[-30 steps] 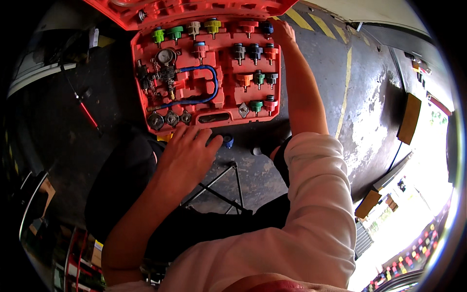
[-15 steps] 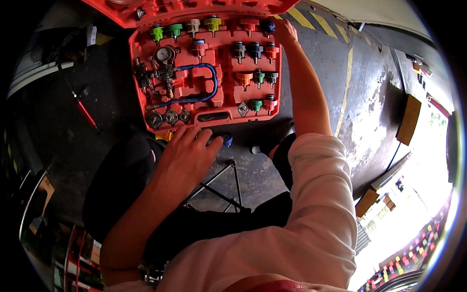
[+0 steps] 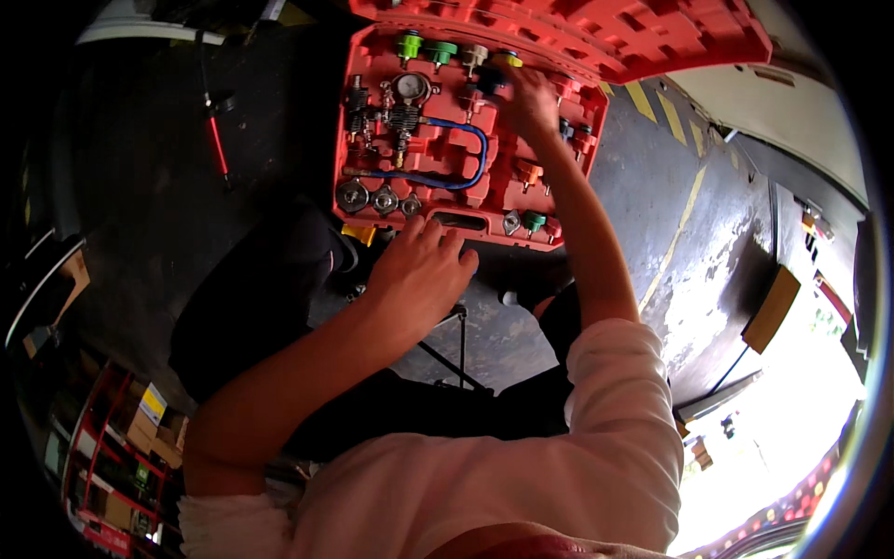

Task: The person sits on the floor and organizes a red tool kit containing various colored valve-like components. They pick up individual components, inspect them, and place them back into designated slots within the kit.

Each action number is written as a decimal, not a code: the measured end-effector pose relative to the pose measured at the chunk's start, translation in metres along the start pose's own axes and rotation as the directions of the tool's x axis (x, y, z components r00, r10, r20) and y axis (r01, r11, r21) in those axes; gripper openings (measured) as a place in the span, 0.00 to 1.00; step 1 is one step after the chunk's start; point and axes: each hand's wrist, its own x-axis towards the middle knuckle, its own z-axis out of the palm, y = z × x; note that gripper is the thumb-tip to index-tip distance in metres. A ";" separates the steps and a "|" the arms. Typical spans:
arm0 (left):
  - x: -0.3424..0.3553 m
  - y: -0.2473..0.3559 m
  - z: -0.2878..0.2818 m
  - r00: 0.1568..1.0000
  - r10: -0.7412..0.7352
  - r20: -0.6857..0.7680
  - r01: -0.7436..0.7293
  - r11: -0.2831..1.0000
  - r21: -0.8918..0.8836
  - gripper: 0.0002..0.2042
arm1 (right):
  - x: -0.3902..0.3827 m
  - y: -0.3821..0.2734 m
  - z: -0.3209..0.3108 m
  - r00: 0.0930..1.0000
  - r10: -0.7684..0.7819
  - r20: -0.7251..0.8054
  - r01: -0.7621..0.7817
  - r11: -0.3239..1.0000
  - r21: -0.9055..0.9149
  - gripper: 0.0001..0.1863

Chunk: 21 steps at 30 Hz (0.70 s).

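The right grip (image 3: 533,104) is showing motion blur; its fingers are closing narrowly on the blue cap (image 3: 489,82). The cap is lying at the fingertips, on the left side of the grip, above the upper middle of the case (image 3: 501,177). Exact finger contact is blurring out. The yellow cap (image 3: 509,59) is sitting just beyond these fingers, with the tan cap (image 3: 474,57) next to it on the left.

The left grip (image 3: 421,278) is resting at the front edge of the case, near the handle (image 3: 460,221), its fingers loosely spread and its underside facing out of view. The blue cap is lying well apart from it, farther up.

Farther out, the blue hose (image 3: 483,154) is looping across the case between the two grips, and the gauge (image 3: 410,88) is lying to its left. The orange cap (image 3: 528,171) is sitting to the right of the hose. The lid (image 3: 694,37) is standing open behind. A red tool (image 3: 217,144) is lying on the floor (image 3: 121,158), well to the left.
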 end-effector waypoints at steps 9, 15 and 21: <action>-0.039 -0.003 -0.014 0.991 -0.126 -0.048 0.132 0.980 0.151 0.15 | 0.139 -0.130 0.124 0.978 -0.151 0.146 0.175 0.970 -0.169 0.33; -0.054 -0.009 -0.024 0.973 -0.179 0.145 0.179 0.984 0.011 0.22 | 0.156 -0.128 0.167 0.984 -0.146 0.103 0.165 0.965 -0.206 0.31; -0.048 -0.007 -0.026 0.974 -0.174 0.143 0.171 0.985 0.032 0.22 | 0.155 -0.127 0.170 0.995 -0.057 0.087 0.079 0.960 -0.268 0.31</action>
